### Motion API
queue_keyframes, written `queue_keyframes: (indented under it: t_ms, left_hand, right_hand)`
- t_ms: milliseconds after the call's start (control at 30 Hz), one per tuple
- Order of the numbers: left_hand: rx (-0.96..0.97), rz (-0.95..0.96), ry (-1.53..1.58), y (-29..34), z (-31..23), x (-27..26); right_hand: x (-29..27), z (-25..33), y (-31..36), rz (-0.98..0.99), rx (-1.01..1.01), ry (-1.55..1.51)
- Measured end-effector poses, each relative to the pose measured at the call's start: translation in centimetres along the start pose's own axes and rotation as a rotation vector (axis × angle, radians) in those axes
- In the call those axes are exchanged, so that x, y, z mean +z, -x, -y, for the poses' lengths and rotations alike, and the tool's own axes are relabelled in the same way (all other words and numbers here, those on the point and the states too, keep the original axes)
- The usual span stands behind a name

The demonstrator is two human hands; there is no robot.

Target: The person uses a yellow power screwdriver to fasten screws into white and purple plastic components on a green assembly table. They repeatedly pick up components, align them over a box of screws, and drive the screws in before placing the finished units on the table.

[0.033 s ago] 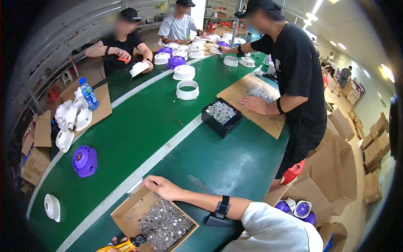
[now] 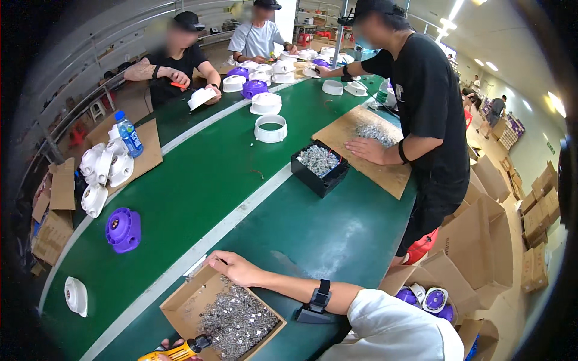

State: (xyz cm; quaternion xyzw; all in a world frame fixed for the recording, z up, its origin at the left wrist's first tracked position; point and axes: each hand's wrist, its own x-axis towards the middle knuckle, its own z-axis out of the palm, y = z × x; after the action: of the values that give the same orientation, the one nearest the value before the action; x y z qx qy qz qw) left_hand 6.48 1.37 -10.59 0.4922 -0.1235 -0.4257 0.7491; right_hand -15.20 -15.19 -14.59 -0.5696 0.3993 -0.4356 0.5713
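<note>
My left hand (image 2: 164, 347), partly cut off by the lower edge, is wrapped round a yellow-and-black electric screwdriver (image 2: 180, 351). The tool's dark front end reaches over a shallow cardboard box (image 2: 183, 296) holding a heap of small silvery screws (image 2: 238, 319). At the box's far corner is my right hand (image 2: 233, 269), its fingers curled in; a small dark bit shows between them, too small to name. A black strap with a device (image 2: 316, 301) sits on my right forearm. Left of the box lie a purple round housing (image 2: 123, 230) and a white housing (image 2: 76, 296).
A black bin of screws (image 2: 319, 162) stands ahead, beside a cardboard sheet (image 2: 385, 174) where a co-worker's hand rests. White housings (image 2: 96, 171) and a blue bottle (image 2: 129, 135) are at left. Several people work along the green table (image 2: 241, 162). Open cartons (image 2: 475, 240) stand at right.
The whole view has shifted very slightly to the right. My hands, the screwdriver and the box look the same.
</note>
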Motion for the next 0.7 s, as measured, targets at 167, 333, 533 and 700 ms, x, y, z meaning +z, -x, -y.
queue_keyframes:
  t_ms: [167, 333, 533, 700]
  left_hand:
    - [0.023, 0.056, 0.021, 0.6, -0.6, 0.9]
    - [0.006, 0.007, 0.025, 0.8, -0.9, 1.0]
    - [0.011, 0.026, 0.051, 0.7, -0.4, 0.9]
    - [0.019, 0.023, 0.047, 0.5, 0.0, 0.4]
  right_hand:
    - [-0.1, -0.1, 0.0, 0.01, 0.021, -0.039]
    - [-0.1, 0.3, 0.1, 0.058, 0.053, -0.028]
    - [-0.5, 0.6, 0.3, 0.052, 0.042, 0.019]
    - [-0.6, 0.2, 0.3, 0.048, 0.041, 0.018]
